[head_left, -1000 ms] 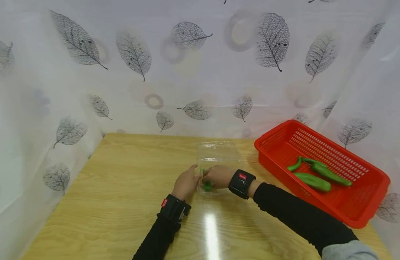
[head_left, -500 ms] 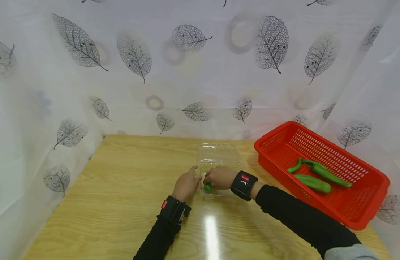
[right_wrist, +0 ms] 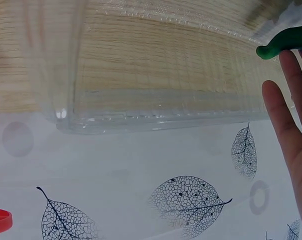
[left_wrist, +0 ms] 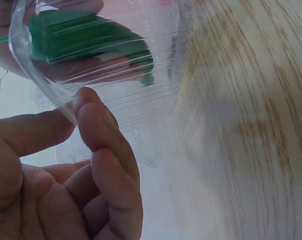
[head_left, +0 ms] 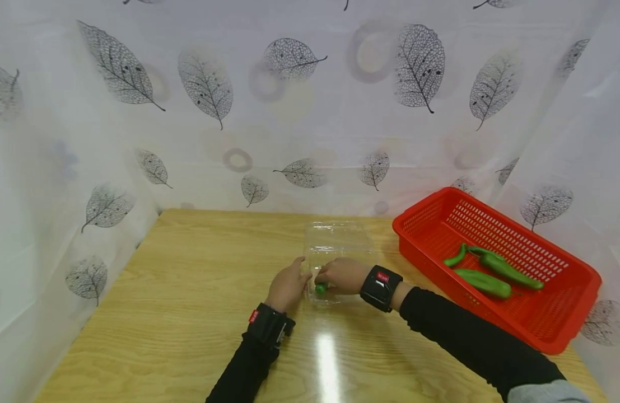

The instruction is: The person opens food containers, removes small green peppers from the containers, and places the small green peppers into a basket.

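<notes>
A clear plastic clamshell box [head_left: 340,244] lies on the table with its lid raised at the back. My left hand [head_left: 287,284] pinches the box's left rim between thumb and fingertips, as the left wrist view [left_wrist: 106,165] shows close up. Inside the box, my right hand [head_left: 342,274] holds a green pepper [head_left: 321,287] near that left wall. Through the ribbed plastic in the left wrist view, the curved pepper [left_wrist: 91,37] shows with right-hand fingers behind it. The right wrist view catches only the pepper's tip [right_wrist: 278,44] beside extended fingers [right_wrist: 283,125].
At the right stands a red perforated basket [head_left: 551,330] holding several green peppers [head_left: 486,282]. A wooden table [head_left: 189,291] carries everything. Behind and at the sides hangs a white curtain [head_left: 340,123] printed with leaves.
My right hand has shifted slightly right, and less of the green pepper shows beside its fingers. The left hand keeps its place on the rim.
</notes>
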A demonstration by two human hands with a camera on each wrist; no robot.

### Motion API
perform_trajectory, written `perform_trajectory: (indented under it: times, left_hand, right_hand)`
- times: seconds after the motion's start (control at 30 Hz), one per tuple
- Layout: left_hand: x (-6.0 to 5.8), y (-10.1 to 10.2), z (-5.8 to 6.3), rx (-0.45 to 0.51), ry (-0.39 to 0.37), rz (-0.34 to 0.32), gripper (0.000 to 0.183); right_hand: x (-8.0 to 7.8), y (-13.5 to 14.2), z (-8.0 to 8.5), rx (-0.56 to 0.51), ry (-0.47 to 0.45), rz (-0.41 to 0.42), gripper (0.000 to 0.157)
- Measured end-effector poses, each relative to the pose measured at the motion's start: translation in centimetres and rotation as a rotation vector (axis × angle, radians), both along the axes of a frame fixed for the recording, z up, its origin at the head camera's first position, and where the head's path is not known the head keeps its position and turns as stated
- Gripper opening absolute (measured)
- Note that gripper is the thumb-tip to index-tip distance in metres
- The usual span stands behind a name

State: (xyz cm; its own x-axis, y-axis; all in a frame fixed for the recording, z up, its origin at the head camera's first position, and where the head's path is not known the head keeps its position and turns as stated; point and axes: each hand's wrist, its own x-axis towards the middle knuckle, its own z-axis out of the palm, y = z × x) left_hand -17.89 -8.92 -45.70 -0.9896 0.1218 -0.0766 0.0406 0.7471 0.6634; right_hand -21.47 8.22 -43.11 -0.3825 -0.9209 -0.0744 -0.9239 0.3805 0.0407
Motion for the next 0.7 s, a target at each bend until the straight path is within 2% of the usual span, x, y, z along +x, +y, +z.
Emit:
perform_trajectory:
  times: [0.3,0.7]
  left_hand:
    - [0.0,0.0,-0.1,0.013,-0.018,-0.002,0.048]
    - [0.2,0.0,0.0,0.037,-0.01,-0.013,0.049]
  right_hand:
    - [0.3,0.4,1.4,-0.037,0.007,0.004,0.02]
    - [-0.3,1.6,2.8,-0.069,-0.007,-0.029,0.02]
